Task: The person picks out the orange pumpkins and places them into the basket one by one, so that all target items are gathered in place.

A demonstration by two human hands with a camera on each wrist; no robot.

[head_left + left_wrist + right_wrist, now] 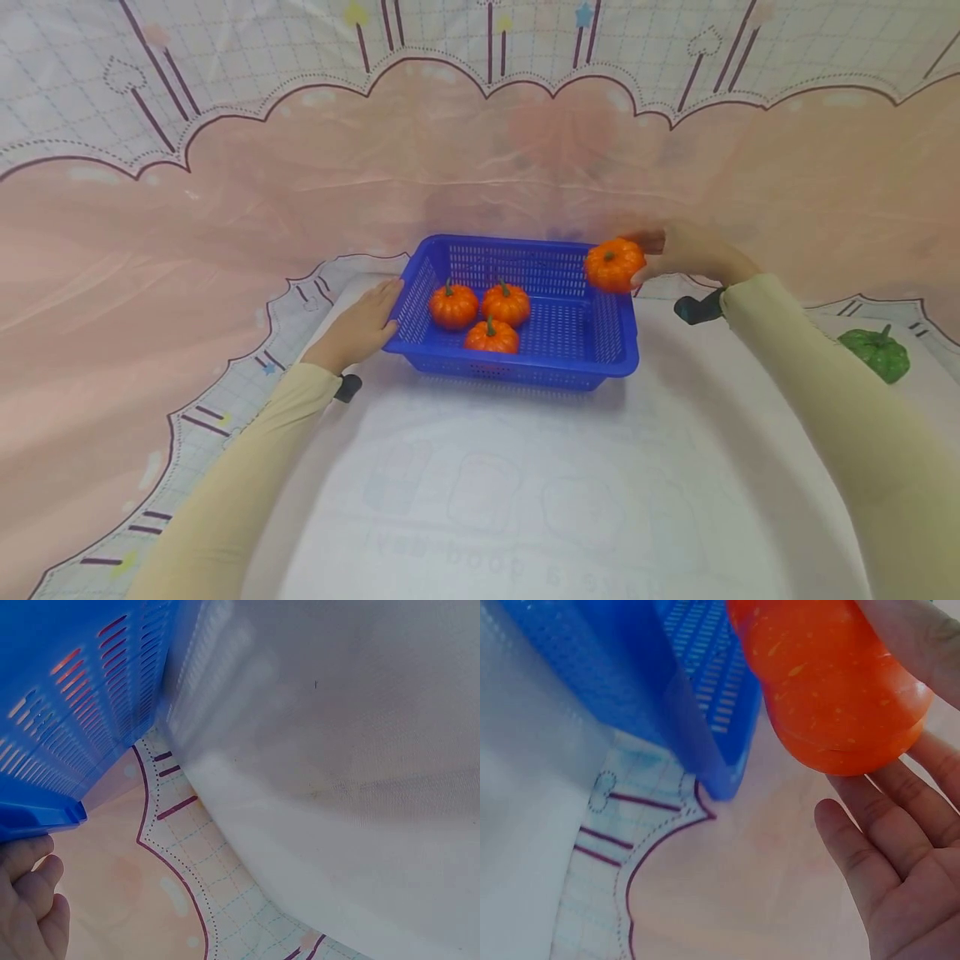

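Observation:
My right hand [686, 250] holds a small orange pumpkin [615, 265] over the back right corner of a blue basket [517, 364]. In the right wrist view the thumb lies on one side of the pumpkin [832, 690] and fingers [885, 795] support it from the other. My left hand [362, 325] rests against the basket's left rim, its fingers reaching to the edge. Seen from the left wrist, those fingers [34, 881] are right beneath the rim. Three more orange pumpkins [453, 307] with green stems sit inside the basket, towards its left half.
A green pumpkin [877, 354] lies at the far right, beyond the right sleeve. The basket stands on a white tabletop [495, 483] with faint printing. Behind it hangs a pink and white patterned cloth [337, 183], close to the basket's back wall.

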